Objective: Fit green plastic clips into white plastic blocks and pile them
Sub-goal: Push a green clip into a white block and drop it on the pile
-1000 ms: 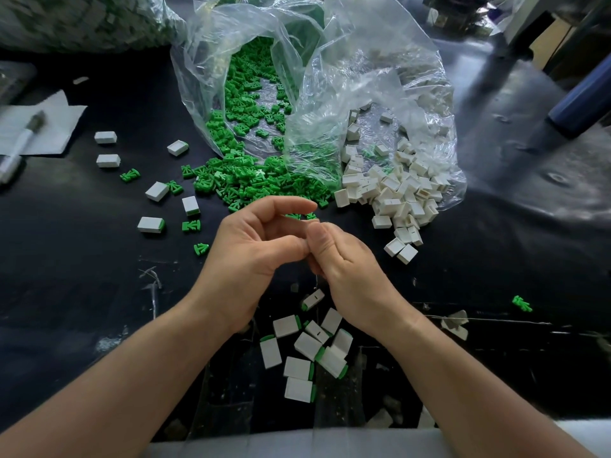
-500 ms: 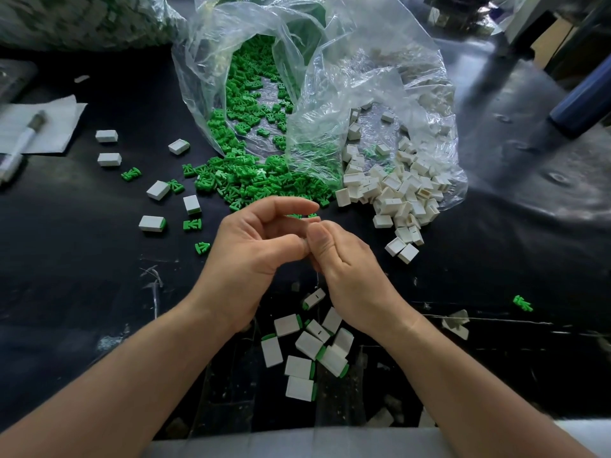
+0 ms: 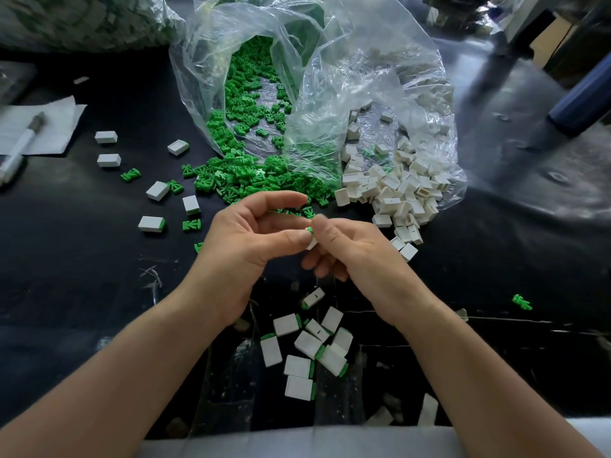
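My left hand (image 3: 251,239) and my right hand (image 3: 347,249) meet over the middle of the black table. Between their fingertips sits a small white block (image 3: 311,243) with a green clip (image 3: 309,230) poking out of its top. The left thumb pinches the block from the left; the right thumb and fingers curl round it from the right. Most of the block is hidden by fingers. Below the hands lies a pile of fitted blocks (image 3: 309,352), white with green ends. Loose green clips (image 3: 244,180) and empty white blocks (image 3: 393,193) spill from the bags behind.
A clear plastic bag (image 3: 330,77) lies open at the back, with clips on its left side and blocks on its right. Stray blocks (image 3: 151,223) and clips are scattered left. A marker pen (image 3: 20,143) on white paper lies far left. One clip (image 3: 521,302) lies at right.
The hands have parted slightly, and the white block with its green clip now shows between the fingertips. Before, the fingers hid it.
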`<state>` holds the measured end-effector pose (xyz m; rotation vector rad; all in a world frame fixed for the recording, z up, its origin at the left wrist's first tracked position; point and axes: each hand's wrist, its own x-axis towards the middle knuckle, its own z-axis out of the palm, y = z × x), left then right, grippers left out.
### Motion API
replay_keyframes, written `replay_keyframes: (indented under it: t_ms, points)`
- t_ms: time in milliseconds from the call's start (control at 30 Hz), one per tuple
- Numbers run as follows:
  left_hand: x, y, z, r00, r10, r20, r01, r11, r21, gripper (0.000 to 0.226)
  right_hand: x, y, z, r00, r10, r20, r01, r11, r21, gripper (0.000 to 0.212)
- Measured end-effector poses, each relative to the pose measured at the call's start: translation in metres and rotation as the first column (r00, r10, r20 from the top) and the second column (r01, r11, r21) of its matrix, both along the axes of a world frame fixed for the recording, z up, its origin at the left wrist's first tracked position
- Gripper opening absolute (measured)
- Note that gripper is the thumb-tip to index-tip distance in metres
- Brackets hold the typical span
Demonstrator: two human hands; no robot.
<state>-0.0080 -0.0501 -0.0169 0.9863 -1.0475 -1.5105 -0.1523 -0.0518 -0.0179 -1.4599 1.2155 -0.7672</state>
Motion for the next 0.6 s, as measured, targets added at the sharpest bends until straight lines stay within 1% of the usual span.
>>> replay_keyframes:
  t_ms: [67, 167, 267, 333, 367, 433, 467, 500, 533, 600]
  points:
    - [0.001, 0.0, 0.0, 1.0, 0.006, 0.016, -0.006, 1.0, -0.014, 0.044, -0.001, -0.001, 0.001, 1.0, 0.025, 0.015, -0.025, 1.0, 0.003, 0.03]
    - [0.004, -0.002, -0.001, 0.998, 0.051, 0.029, -0.05, 0.998, -0.032, 0.043, -0.007, -0.001, 0.004, 0.999, 0.048, 0.004, -0.048, 0.999, -0.011, 0.022]
    - [0.008, -0.006, -0.002, 0.994, 0.108, 0.022, -0.108, 0.994, -0.017, 0.036, -0.016, -0.003, 0.008, 0.99, 0.12, -0.07, -0.122, 0.993, -0.011, 0.008]
    - [0.009, -0.007, -0.003, 0.993, 0.119, 0.024, -0.119, 0.993, -0.005, 0.034, -0.019, -0.002, 0.01, 0.97, 0.194, -0.143, -0.195, 0.981, 0.008, 0.009]
    - [0.009, -0.007, -0.003, 0.993, 0.118, 0.028, -0.118, 0.993, -0.002, 0.033, -0.019, -0.002, 0.011, 0.961, 0.216, -0.171, -0.216, 0.976, 0.022, 0.013]
    - [0.008, -0.007, -0.003, 0.993, 0.112, 0.029, -0.112, 0.994, 0.0, 0.031, -0.019, -0.001, 0.012, 0.956, 0.207, -0.206, -0.203, 0.978, 0.043, 0.032]
    - [0.007, -0.007, -0.003, 0.993, 0.111, 0.028, -0.111, 0.994, 0.002, 0.03, -0.019, -0.002, 0.012, 0.959, 0.185, -0.216, -0.18, 0.983, 0.042, 0.039]
    - [0.007, -0.007, -0.004, 0.993, 0.111, 0.028, -0.111, 0.994, 0.004, 0.03, -0.018, -0.003, 0.011, 0.96, 0.16, -0.231, -0.158, 0.987, 0.031, 0.042]
    - [0.007, -0.007, -0.004, 0.993, 0.113, 0.03, -0.113, 0.994, 0.008, 0.029, -0.018, -0.004, 0.009, 0.958, 0.134, -0.255, -0.136, 0.991, 0.013, 0.041]
    - [0.007, -0.007, -0.005, 0.993, 0.114, 0.041, -0.115, 0.993, 0.013, 0.027, -0.019, -0.006, 0.006, 0.949, 0.072, -0.307, -0.084, 0.996, -0.028, 0.032]
